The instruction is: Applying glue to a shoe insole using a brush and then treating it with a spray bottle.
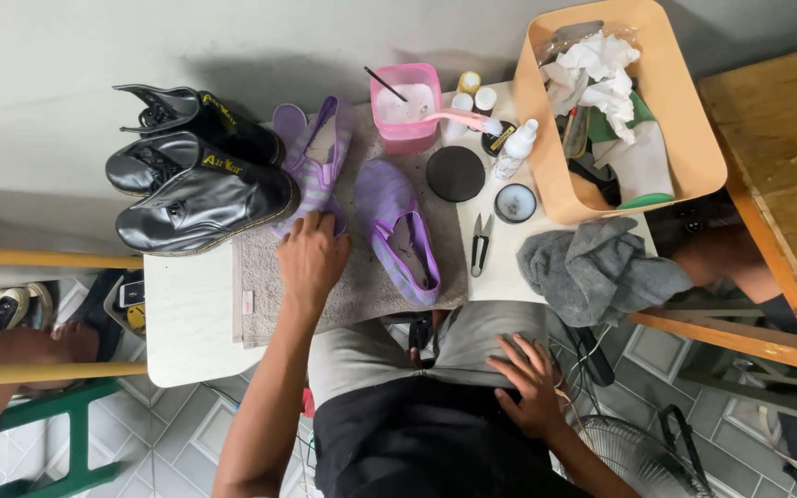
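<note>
The left hand [311, 256] reaches over the white tabletop [186, 314], its fingers curled down onto the toe of a purple striped slip-on shoe [317, 152] that lies on its side on a beige towel [362, 277]; how firmly it grips cannot be told. The second purple shoe [400, 226] lies sole-down just beside it. The right hand [532, 387] rests open and flat on the person's thigh, holding nothing. Black leather boots [197, 189] stand at the left.

White table [186, 323] w/ grey towel [255, 277], black boots [200, 198], snips [480, 242], grey rag [597, 267], orange tub [546, 175].
</note>
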